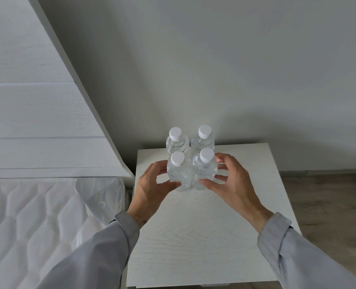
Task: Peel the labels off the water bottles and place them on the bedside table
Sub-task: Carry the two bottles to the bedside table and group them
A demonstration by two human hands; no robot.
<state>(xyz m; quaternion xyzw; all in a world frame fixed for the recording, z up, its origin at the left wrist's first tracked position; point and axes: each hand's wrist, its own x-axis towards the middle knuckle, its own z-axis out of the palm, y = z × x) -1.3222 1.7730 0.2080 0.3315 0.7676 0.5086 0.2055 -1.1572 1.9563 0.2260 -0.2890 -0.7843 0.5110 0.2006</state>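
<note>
As we cup the front pair, four label-free water bottles [176, 143] stand near the back edge of the bedside table [193, 236].
Our left hand [152, 184] grips the front-left bottle [179, 174], our right hand [233, 182] the front-right bottle [205, 171] (likely full, slick, crushable): hold mid-body.

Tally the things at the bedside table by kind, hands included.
Water bottles, clear, white-capped, no labels showing: 4
Hands, left hand and right hand: 2
Bedside table: 1
Total: 7

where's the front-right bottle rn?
Head view, centre: front-right bottle on the table, held by the right hand, touching the front-left bottle that the left hand holds.
</note>
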